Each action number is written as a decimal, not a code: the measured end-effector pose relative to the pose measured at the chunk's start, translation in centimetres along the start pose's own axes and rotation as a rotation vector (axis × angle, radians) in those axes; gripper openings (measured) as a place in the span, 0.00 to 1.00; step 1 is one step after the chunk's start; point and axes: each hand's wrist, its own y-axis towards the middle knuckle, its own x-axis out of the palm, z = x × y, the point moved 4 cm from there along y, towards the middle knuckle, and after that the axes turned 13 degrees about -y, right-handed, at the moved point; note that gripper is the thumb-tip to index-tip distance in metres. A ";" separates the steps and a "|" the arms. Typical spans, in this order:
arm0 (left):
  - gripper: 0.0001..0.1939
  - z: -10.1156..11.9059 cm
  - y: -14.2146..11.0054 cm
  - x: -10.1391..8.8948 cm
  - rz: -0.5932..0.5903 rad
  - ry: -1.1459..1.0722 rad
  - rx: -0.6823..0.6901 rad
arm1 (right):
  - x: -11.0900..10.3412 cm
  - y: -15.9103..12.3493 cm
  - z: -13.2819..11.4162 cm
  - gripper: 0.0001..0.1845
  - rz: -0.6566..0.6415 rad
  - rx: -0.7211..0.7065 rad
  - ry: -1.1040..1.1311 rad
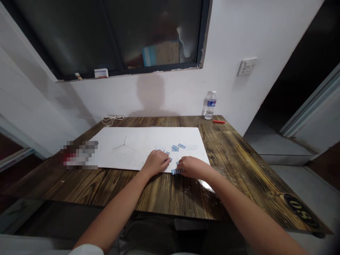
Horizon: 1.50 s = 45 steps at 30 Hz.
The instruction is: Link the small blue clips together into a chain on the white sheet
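The right hand (pixel 190 166) bends its fingers over the blue-striped strip (pixel 174 172), which lies along the near edge of the white board (pixel 127 152), its free end pointing left. The left hand (pixel 155 163) is curled on this board. I cannot tell if either hand pinches.

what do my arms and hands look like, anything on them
Both forearms are bare, as are the left hand and right hand, with no gloves visible. A white sleeve edge shows at the left arm. No watch or bracelet shows.
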 end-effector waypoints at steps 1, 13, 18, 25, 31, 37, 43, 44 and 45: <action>0.13 0.0 0.0 0.0 -0.002 0.002 -0.001 | -0.1 -0.1 0.1 0.08 0.001 -0.009 0.019; 0.15 -0.1 -0.1 0.2 -0.008 -0.002 -0.011 | -0.3 -0.7 1.0 0.23 0.079 0.006 0.090; 0.15 -0.2 -0.2 0.2 -0.005 -0.014 -0.026 | -0.4 -0.5 -0.3 0.09 -0.032 0.045 -0.054; 0.16 -0.1 -0.2 0.1 -0.008 -0.023 -0.014 | -1.3 -0.6 -0.1 0.11 -0.049 0.060 0.005; 0.16 0.0 -0.1 0.0 -0.010 -0.026 -0.013 | -1.7 -0.8 1.1 0.10 0.104 0.127 0.099; 0.16 -0.1 -0.1 0.1 -0.008 -0.042 -0.017 | 0.1 -1.0 4.6 0.11 0.388 0.460 0.447; 0.15 -0.2 0.0 0.2 -0.011 -0.058 -0.013 | 3.1 -0.5 7.2 0.16 0.458 0.720 0.506; 0.15 -0.1 0.0 0.1 -0.010 -0.063 -0.011 | 3.1 -0.5 7.4 0.16 0.469 0.743 0.447; 0.15 -0.1 0.0 0.0 -0.007 -0.070 -0.008 | 2.9 -0.7 7.6 0.16 0.484 0.762 0.394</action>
